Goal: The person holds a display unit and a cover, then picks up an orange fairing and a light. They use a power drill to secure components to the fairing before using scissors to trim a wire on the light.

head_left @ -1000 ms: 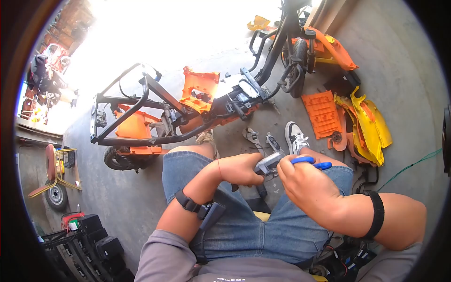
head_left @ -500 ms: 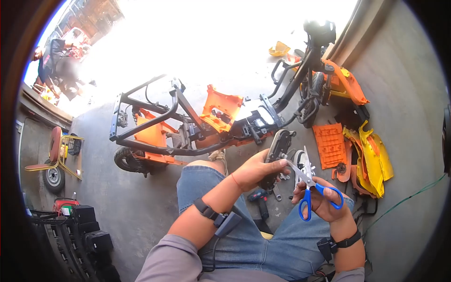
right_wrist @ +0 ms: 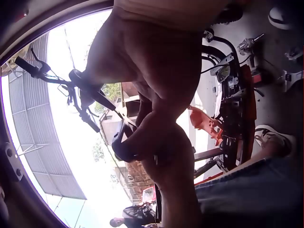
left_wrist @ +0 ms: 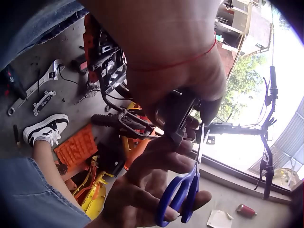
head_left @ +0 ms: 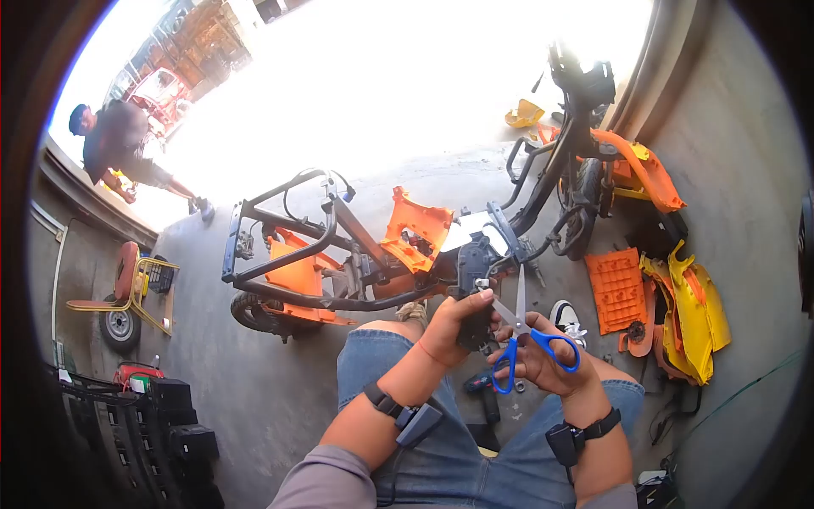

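In the head view my left hand (head_left: pixel 449 331) grips a long black plastic part (head_left: pixel 476 259), thumb on a small metal piece at its side. My right hand (head_left: pixel 551 373) holds blue-handled scissors (head_left: pixel 507 366), fingers at the handle loops. The scissor blades are spread and point up, one right by my left thumb. In the left wrist view the scissors (left_wrist: pixel 175 197) stand close to the black part (left_wrist: pixel 178 116), much of which my left hand covers. My right hand (right_wrist: pixel 156 118) hides most of the scissors in the right wrist view.
A bare scooter frame (head_left: pixel 339 288) stands ahead with orange panels. Yellow body panels (head_left: pixel 691 314) and an orange ribbed panel (head_left: pixel 616 290) lie right. A cordless drill (head_left: pixel 485 390) is between my legs. Black boxes (head_left: pixel 178 416) stand left, and another person (head_left: pixel 127 140) is at the doorway.
The black part has been turned from edge-on to upright. The right hand has swung round, its scissors now showing spread blades close to the part. The view has shifted, and the person behind has straightened.
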Motion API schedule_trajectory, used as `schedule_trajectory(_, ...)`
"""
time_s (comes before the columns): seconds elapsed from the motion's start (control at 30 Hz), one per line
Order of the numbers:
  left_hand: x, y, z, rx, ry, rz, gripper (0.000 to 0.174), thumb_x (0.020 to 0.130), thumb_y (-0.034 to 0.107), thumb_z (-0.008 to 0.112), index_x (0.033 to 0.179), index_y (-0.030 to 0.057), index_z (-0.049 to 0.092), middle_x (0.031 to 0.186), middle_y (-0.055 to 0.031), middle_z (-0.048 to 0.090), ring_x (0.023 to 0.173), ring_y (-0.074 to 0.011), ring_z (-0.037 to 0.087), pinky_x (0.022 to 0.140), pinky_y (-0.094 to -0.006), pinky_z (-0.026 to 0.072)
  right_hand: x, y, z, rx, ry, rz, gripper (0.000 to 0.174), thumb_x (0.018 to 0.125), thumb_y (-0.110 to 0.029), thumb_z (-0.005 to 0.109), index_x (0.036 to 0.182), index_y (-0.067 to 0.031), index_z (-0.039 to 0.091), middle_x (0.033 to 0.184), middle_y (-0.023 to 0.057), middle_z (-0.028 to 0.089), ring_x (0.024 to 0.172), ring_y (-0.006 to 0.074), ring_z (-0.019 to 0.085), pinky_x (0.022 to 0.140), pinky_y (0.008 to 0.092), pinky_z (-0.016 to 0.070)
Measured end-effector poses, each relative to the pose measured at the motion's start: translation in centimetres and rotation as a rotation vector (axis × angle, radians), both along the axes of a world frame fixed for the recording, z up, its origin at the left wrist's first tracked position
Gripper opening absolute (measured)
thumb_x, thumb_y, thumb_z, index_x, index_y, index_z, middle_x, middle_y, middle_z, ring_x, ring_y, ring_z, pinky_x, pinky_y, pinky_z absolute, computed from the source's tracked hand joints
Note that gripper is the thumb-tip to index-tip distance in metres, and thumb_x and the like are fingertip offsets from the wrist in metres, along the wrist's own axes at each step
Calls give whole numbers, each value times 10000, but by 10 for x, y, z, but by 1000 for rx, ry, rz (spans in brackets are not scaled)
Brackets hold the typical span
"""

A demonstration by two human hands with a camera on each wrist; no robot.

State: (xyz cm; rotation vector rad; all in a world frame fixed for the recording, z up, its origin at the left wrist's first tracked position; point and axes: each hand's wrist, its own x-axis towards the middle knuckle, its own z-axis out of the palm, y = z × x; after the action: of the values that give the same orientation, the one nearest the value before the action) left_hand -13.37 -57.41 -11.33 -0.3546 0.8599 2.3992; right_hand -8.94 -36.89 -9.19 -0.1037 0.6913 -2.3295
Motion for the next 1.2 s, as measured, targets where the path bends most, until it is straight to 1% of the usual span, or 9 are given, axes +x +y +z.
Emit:
schedule_trajectory(0.03,-4,-1,-2,11,35,-14,334,911,217,643,1200,81,546,823,-70,612,726,-174,615,643,-318,522,-4,1,2,1,2,-17,861,754,-458,813,1344,15,403,1345,219,483,1250,389,513,962,528,516)
schedule_trajectory(0.17,-11,-7,0,280,-9,-43,235,930,257,594,990,31,589,809,-77,595,785,-229,639,657,-364,541,-13,8,8,31,85,-23,800,819,-461,754,1342,56,438,1397,219,483,1295,343,497,1010,456,493)
schedule_trajectory(0.37,-14,-6,3,150,18,85,230,935,241,572,1096,77,556,808,-43,572,744,-210,602,678,-349,524,-22,1,-8,-121,-9,-66,667,998,-345,519,1391,164,340,1412,305,441,1260,355,533,981,385,522)
schedule_trajectory(0.5,-28,1,16,245,-24,63,151,946,232,584,1035,110,578,832,-53,612,789,-194,634,739,-342,545,-28,-1,-7,-187,5,-167,516,949,-133,540,1390,101,407,1432,312,415,1257,397,522,932,458,548)
schedule_trajectory(0.63,-51,16,21,233,36,-16,245,906,244,656,1027,41,593,877,-78,663,781,-206,660,741,-321,555,-43,-2,14,-197,169,-203,591,851,-143,544,1405,33,438,1439,207,464,1320,284,467,982,393,477)
schedule_trajectory(0.73,-60,35,23,60,188,50,281,901,191,657,1116,46,550,967,-97,650,826,-207,666,787,-329,554,-47,1,12,-149,215,-244,502,919,-199,526,1373,9,482,1369,172,527,1227,244,527,947,360,474)
schedule_trajectory(0.83,-61,52,-21,-155,360,88,581,875,195,710,1354,79,402,1072,-76,600,957,-178,630,860,-329,525,-62,10,-26,433,192,-495,375,981,-265,521,1260,-17,564,1152,98,622,1002,171,601,810,305,499)
schedule_trajectory(0.93,-56,62,-35,-313,455,114,692,859,250,744,1407,69,364,1082,-57,569,988,-149,576,896,-329,481,-66,-5,-12,576,-144,-631,321,1012,-362,498,942,-70,610,745,-6,564,617,81,534,559,231,435)
schedule_trajectory(1.2,-69,52,3,-408,534,-115,650,832,270,787,1315,54,409,1070,-49,601,953,-126,610,850,-297,512,-69,15,13,611,18,-812,199,981,-172,585,1097,-11,571,804,51,627,650,108,579,562,243,473)
